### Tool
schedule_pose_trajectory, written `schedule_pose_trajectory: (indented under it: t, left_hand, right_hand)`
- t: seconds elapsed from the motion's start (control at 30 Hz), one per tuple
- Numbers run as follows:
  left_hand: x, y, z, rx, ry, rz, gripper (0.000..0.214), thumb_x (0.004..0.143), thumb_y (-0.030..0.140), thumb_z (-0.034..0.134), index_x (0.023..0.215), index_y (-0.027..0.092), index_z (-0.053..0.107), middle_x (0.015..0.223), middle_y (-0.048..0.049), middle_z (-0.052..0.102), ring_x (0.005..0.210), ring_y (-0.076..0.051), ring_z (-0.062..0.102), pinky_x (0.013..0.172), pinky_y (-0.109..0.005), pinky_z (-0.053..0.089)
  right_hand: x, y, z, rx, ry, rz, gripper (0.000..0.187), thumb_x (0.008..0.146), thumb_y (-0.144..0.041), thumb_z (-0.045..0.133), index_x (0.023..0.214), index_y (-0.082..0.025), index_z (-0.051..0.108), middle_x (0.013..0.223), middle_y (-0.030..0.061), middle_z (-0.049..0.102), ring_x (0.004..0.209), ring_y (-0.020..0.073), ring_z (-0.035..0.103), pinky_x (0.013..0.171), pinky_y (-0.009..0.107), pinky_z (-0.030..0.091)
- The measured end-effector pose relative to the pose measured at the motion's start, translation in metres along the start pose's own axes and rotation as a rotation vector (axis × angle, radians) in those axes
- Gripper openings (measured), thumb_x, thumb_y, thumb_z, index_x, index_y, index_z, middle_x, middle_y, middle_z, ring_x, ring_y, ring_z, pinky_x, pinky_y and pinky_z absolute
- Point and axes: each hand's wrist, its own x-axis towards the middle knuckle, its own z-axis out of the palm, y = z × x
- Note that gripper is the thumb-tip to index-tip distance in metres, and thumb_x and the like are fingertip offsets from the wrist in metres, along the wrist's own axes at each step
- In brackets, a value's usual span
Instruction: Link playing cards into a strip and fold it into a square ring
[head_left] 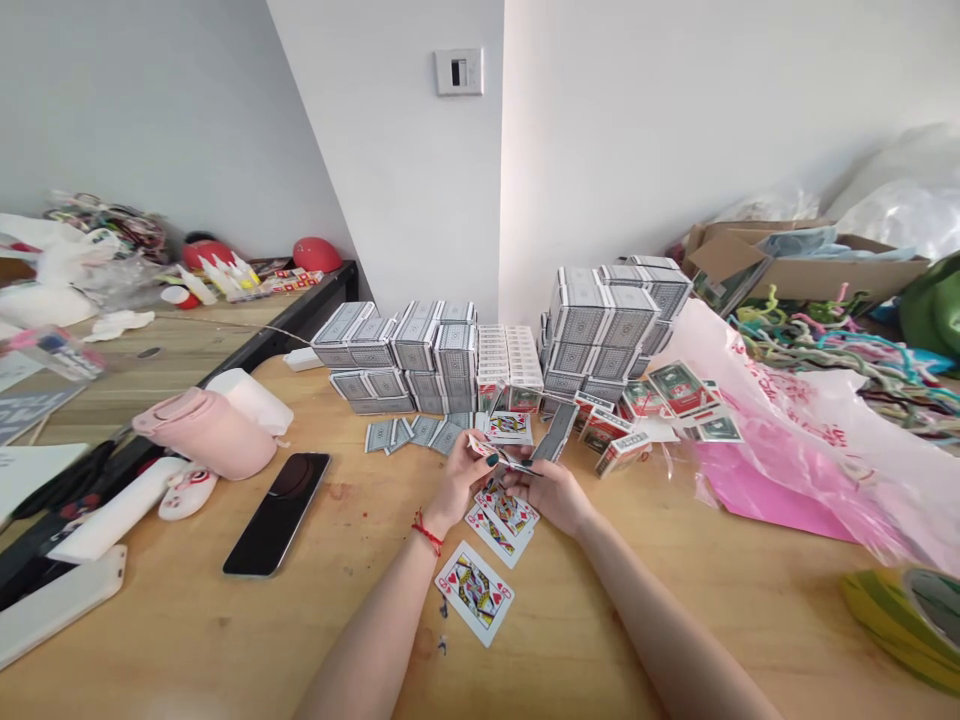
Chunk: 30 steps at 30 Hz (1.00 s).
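Above the middle of the table, my left hand [454, 490] and my right hand [553, 492] meet over a few playing cards [480, 449]. The fingers of both hands are closed on these cards, which are seen nearly edge-on. Below them, face-up picture cards [501, 535] overlap on the table, and a queen of hearts [475, 592] lies nearest to me. Just beyond my fingers is another face-up picture card [510, 428]. Grey-backed cards [424, 432] lie face down past my left hand. A tilted grey-patterned piece [557, 432] rises past my right hand.
Stacked grey card-patterned blocks [442, 355] and a taller stack [600, 315] stand against the wall. Red and green card boxes [626, 450] sit to the right, beside pink plastic [780, 490] and a tape roll [911, 620]. At left are a phone [277, 515] and a pink tumbler [206, 432].
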Motion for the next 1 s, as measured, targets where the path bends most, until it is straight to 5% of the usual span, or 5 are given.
schedule_pose_trajectory:
  t: [0.3,0.6,0.77,0.87,1.0]
  left_hand:
    - [0.007,0.001,-0.009,0.366,0.202,0.17,0.033,0.065,0.045,0.063,0.064,0.016,0.047,0.055,0.0052,0.042,0.05,-0.007,0.037,0.048,-0.019,0.029]
    - [-0.002,0.003,-0.013,0.562,0.047,0.133,0.048,0.077,0.05,0.046,0.043,0.016,0.047,0.042,0.0023,0.039,0.043,-0.009,0.038,0.048,-0.023,0.029]
    - [-0.012,0.01,0.0,0.819,-0.103,0.347,0.03,0.079,0.04,0.048,0.065,0.019,0.064,0.059,-0.004,0.055,0.057,-0.015,0.048,0.055,-0.026,0.036]
    - [-0.019,0.013,0.008,0.886,-0.05,0.463,0.022,0.078,0.035,0.049,0.085,0.021,0.065,0.07,-0.0068,0.061,0.067,-0.018,0.053,0.063,-0.029,0.039]
    - [-0.024,0.007,0.013,0.922,0.021,0.507,0.021,0.077,0.033,0.049,0.081,0.021,0.066,0.062,-0.0064,0.06,0.06,-0.018,0.052,0.062,-0.029,0.038]
  right_hand:
    - [-0.001,-0.006,-0.002,-0.048,-0.075,-0.14,0.031,0.065,-0.027,0.069,0.091,-0.021,0.053,0.102,0.0081,0.064,0.092,0.0239,0.061,0.08,0.045,0.046]
    - [0.001,-0.002,0.001,-0.078,-0.002,-0.31,0.022,0.059,-0.027,0.075,0.071,-0.021,0.057,0.086,0.0028,0.069,0.085,0.0202,0.062,0.084,0.04,0.046]
    - [0.0,-0.003,-0.002,-0.066,-0.015,-0.29,0.018,0.057,-0.022,0.076,0.062,-0.02,0.058,0.068,-0.0002,0.067,0.066,0.0159,0.062,0.068,0.031,0.05]
    - [0.0,-0.002,-0.003,-0.081,-0.015,-0.26,0.018,0.057,-0.022,0.076,0.063,-0.02,0.059,0.067,0.0,0.066,0.063,0.0158,0.061,0.064,0.03,0.05]
    - [0.0,-0.002,-0.004,-0.072,-0.003,-0.267,0.017,0.058,-0.023,0.075,0.064,-0.02,0.059,0.066,-0.0006,0.064,0.063,0.0146,0.06,0.065,0.029,0.048]
